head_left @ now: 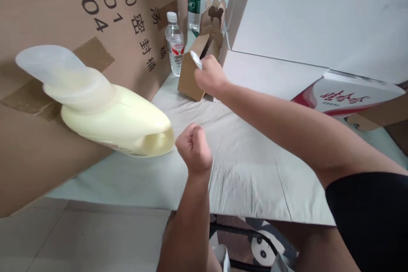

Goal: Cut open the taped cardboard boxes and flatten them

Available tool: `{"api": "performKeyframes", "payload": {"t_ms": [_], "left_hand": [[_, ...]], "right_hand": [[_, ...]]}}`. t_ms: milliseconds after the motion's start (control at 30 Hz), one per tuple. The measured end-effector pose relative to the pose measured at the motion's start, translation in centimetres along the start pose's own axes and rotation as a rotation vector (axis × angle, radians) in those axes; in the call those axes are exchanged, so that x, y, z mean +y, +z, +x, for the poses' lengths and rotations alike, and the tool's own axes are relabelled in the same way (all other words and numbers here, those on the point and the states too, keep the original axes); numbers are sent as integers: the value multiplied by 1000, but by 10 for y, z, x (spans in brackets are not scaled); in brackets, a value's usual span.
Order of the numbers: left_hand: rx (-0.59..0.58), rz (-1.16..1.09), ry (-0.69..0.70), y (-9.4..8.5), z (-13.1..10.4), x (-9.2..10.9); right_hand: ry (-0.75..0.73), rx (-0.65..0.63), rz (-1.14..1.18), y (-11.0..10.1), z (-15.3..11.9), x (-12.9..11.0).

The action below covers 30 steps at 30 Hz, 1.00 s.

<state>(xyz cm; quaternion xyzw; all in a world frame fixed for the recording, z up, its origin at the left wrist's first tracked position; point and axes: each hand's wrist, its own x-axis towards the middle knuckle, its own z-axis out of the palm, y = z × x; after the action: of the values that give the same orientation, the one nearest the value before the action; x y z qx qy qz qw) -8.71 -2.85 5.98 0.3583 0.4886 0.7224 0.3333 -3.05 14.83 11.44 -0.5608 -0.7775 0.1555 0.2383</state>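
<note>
Gripping a slim white object (195,59), the right hand (210,75) was positioned in front of the narrow brown box (191,77), toward the far edge of the table (245,157). The left hand (194,148) was closed in a fist beside the lower end of the pale yellow bottle (127,117); contact could not be determined. The bottle was tilted, its translucent top directed left, in front of the large printed carton (127,46). A red-labeled water bottle (174,46) stood upright between carton and narrow box.

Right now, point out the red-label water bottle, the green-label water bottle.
red-label water bottle (176,51): head view, on its label.
green-label water bottle (194,5): head view, on its label.
</note>
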Motion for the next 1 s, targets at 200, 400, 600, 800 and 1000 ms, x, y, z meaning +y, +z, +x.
{"api": "performKeyframes", "payload": {"t_ms": [200,400,600,800,1000], "left_hand": [[214,-4,447,25,-33,34],[204,36,473,40,-23,31],[-22,359,363,61,-15,7],[-109,521,325,77,-23,3],[-138,581,330,82,-36,-1]], "right_hand": [[-139,85,-4,-37,-139,36],[-325,297,168,-101,-259,91],[-400,178,246,-129,-324,115],[-322,28,382,-143,-339,128],[-291,-75,406,-159,-352,135]]}}
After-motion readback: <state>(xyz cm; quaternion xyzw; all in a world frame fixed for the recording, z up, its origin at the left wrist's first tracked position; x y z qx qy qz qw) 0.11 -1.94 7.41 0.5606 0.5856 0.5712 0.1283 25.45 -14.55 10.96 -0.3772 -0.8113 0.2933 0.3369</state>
